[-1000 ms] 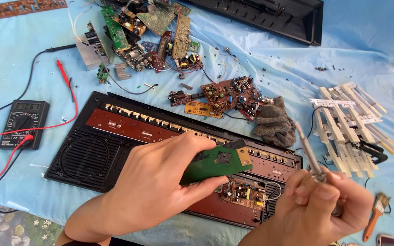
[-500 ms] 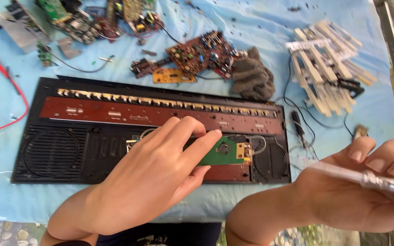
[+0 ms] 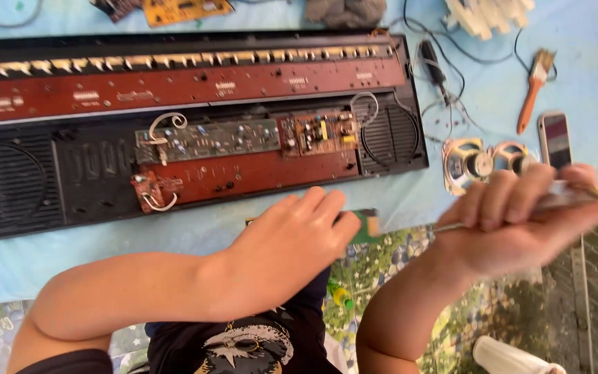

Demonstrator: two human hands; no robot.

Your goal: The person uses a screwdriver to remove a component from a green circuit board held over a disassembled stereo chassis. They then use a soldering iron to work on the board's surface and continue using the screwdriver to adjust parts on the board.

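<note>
- Small circuit board in my left hand: green, with a tan patch at its edge.
- Screwdriver in my right hand: pale, clear handle; blurred.
- Keyboard casing: black shell, with a dark red board along the top and another lower down.
- Long circuit board: dull green; the smaller board beside it is brown-orange.
- Table cloth: light blue.
- Brush: orange handle, pale bristles.
- Phone: white frame, dark screen.
- Ground cloth: green floral print.
- My shirt: black, with a pale bird print.
</note>
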